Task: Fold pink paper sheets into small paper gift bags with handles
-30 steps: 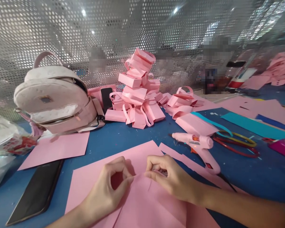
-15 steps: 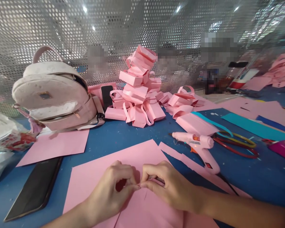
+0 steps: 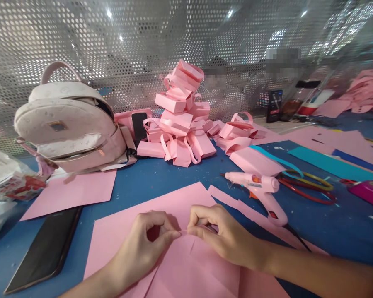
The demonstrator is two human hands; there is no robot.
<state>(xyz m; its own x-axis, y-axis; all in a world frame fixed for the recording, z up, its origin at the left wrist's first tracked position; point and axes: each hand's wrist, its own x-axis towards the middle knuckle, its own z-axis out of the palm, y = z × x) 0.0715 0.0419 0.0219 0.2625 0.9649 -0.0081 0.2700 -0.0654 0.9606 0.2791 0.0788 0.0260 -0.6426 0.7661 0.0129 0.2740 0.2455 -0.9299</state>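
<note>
Left hand (image 3: 143, 244) and right hand (image 3: 219, 236) pinching pink sheet (image 3: 186, 265) edge, fingertips meeting, left of glue gun (image 3: 257, 188). Advising: keeping pinches close, creasing evenly.

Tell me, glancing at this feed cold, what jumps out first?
The tall heap of folded pink paper boxes at the back centre of the blue table, beside a pale backpack on its left. Up close, the left hand and right hand pinch one point on a pink sheet. A pink glue gun lies to the right.
</note>
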